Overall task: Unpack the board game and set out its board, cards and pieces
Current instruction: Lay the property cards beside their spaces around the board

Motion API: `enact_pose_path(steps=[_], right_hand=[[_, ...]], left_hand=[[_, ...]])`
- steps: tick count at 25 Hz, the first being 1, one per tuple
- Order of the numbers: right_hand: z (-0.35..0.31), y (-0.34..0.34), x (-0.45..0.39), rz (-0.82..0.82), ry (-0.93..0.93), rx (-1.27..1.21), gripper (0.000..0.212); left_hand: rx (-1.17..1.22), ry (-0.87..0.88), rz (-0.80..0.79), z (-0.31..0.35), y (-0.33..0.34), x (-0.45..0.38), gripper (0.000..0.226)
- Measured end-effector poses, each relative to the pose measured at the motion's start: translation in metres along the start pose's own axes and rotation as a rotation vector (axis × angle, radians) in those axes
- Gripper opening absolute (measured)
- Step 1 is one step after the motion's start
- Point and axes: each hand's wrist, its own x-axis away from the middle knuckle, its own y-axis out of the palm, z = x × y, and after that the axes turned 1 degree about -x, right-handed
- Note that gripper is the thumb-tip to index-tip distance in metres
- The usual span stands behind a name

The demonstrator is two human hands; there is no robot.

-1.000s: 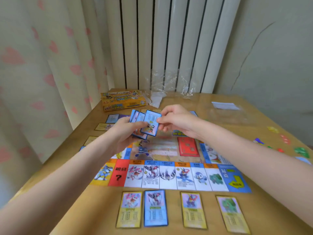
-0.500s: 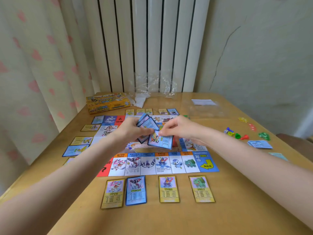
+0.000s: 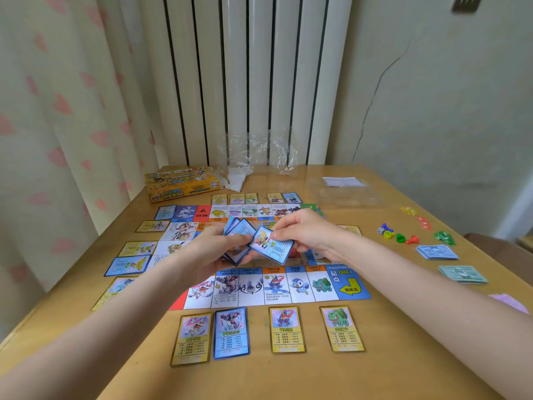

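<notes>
L hand (image 3: pixel 219 249) was closed round a fan (image 3: pixel 238 241) of blue cards, thumb on top, held over the board (image 3: pixel 352 288) centre. R hand (image 3: pixel 305 235) pinched one card (image 3: pixel 271 245) by its upper right end, thumb and index shut on it, other fingers curled. That card touched the fan's right edge, face up, long axis tilted down toward the R side. It looked mid-draw, not yet clear of the fan.

Key relation: the card sat in the R hand, so R is the hand to place it. Near-edge row of the table (image 3: pixel 259 379) had four cards: yellow (image 3: pixel 191 339), blue (image 3: pixel 230 333), yellow (image 3: pixel 287 329), yellow (image 3: pixel 341 327). Gaps showed in that row, one between 2nd and 3rd, one between 3rd and 4th, each lying below a board square. Laid cards there ran long axis toward the near edge. Prob. next: match art to a square, turn card to suit that side, lay it just outside the board. Which square matches, cannot tell; art too small.

More cards lay along the L edge and far edge of the board. Box (image 3: pixel 181 183) at far L corner, wrap (image 3: pixel 259 157) beside it. Pawns (image 3: pixel 396 236) w/ a die, tokens and money (image 3: pixel 437 252) lay toward the R edge, well apart from both hands.
</notes>
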Motion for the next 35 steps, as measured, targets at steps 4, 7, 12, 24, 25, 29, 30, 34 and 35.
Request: enact_pose_path(steps=[4,7,12,24,25,29,30,34,35], right_hand=[[0.007,0.0,-0.002,-0.092,0.038,-0.035,0.009],[0.012,-0.001,-0.003,-0.219,0.093,-0.035,0.015],[0.021,-0.01,-0.009,-0.062,0.105,-0.373,0.009],[0.015,-0.007,-0.023,0.041,0.048,-0.379,0.017],[0.015,-0.007,-0.025,0.038,0.047,-0.376,0.017],[0.016,-0.005,-0.03,0.065,0.06,-0.39,0.018],[0.016,-0.003,-0.03,0.067,0.062,-0.43,0.018],[0.014,0.003,-0.024,-0.012,0.032,-0.48,0.01],[0.012,0.006,-0.023,-0.014,0.023,-0.445,0.009]], left_hand=[[-0.032,0.031,0.049,0.001,0.004,-0.007,0.012],[-0.026,0.033,0.069,0.004,0.005,-0.011,0.008],[-0.115,0.003,-0.178,-0.004,0.002,-0.009,0.019],[-0.018,-0.058,-0.204,0.001,0.009,-0.014,0.021],[-0.043,-0.04,-0.182,0.0,0.007,-0.015,0.021],[-0.096,0.004,-0.159,-0.007,0.005,-0.015,0.02],[-0.093,0.013,-0.166,-0.008,0.005,-0.016,0.019],[-0.051,0.065,-0.161,-0.01,0.002,-0.019,0.022],[-0.062,0.073,-0.165,-0.012,0.001,-0.019,0.023]])
